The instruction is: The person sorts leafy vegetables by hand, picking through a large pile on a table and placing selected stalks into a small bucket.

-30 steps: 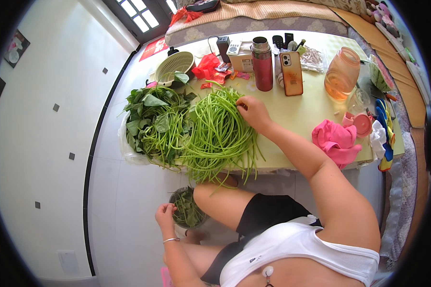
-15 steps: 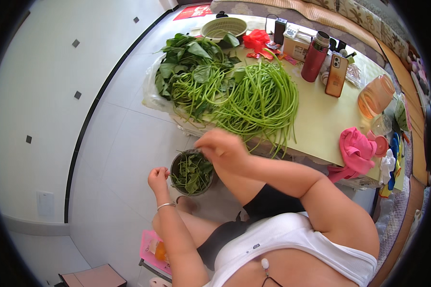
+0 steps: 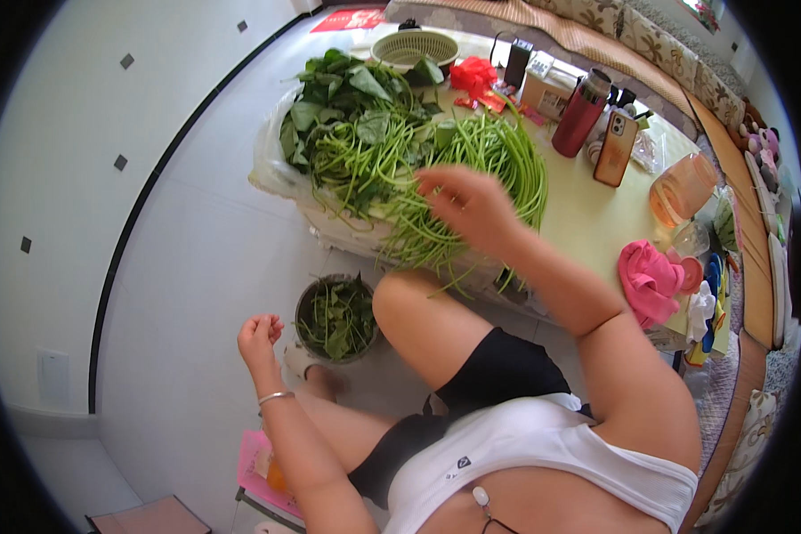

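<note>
Green stems over near edge of table, right hand there loosely bent, left hand curled, both grips unclear.

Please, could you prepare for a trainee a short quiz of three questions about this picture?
1. Which hand appears over the pile of green stems?
a) the left
b) the right

2. Where does the dark round bucket with leaves stand?

3. True or false: the left hand has a bracelet at its wrist.

Key:
1. b, the right hand.
2. On the floor.
3. True.
</note>
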`<state>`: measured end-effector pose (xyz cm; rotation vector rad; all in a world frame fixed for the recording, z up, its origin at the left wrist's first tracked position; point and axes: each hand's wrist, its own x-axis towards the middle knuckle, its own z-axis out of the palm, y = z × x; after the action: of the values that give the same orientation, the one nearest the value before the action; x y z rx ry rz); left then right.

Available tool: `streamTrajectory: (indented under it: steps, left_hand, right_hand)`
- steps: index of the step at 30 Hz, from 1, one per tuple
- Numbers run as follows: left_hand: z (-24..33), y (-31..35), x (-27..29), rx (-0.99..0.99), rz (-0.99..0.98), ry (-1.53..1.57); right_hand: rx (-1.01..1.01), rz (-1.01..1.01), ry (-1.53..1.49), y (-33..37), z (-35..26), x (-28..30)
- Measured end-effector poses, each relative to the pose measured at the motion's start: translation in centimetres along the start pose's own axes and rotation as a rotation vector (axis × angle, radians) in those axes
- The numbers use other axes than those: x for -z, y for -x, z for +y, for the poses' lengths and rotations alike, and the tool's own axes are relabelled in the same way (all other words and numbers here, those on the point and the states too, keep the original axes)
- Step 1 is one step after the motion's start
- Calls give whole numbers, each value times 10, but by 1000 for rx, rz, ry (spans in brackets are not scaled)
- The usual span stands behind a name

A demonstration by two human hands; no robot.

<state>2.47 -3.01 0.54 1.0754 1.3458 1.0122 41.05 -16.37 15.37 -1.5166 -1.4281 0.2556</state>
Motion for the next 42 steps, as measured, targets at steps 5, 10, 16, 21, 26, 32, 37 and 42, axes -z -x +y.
streamTrajectory:
  steps: [5, 10, 16, 21, 26, 32, 37, 42]
  left_hand:
    - [-9, -1, -20, 19, -50, -52]
    - [-11, -3, -36, 21, -44, -94]
    - [-17, -6, -37, 55, -31, -225]
    - [-13, -12, -54, 6, -104, -286]
    - [-9, 4, -70, -202, -425, -213]
    - [-10, 45, -123, -867, -838, -628]
    - [-19, 40, -127, -559, -807, -785]
    - [-14, 24, -114, -167, -750, -954]
  right_hand:
    - [44, -57, 295, -20, 37, 47]
    - [240, -163, 450, -45, 66, 46]
    - [93, -502, 561, -79, 83, 32]
    - [62, -745, 721, -91, 94, 31]
    - [191, -684, 676, -83, 122, 21]
    - [243, -576, 625, -77, 126, 15]
    - [339, -581, 693, -77, 127, 15]
    - [414, -591, 768, -76, 127, 22]
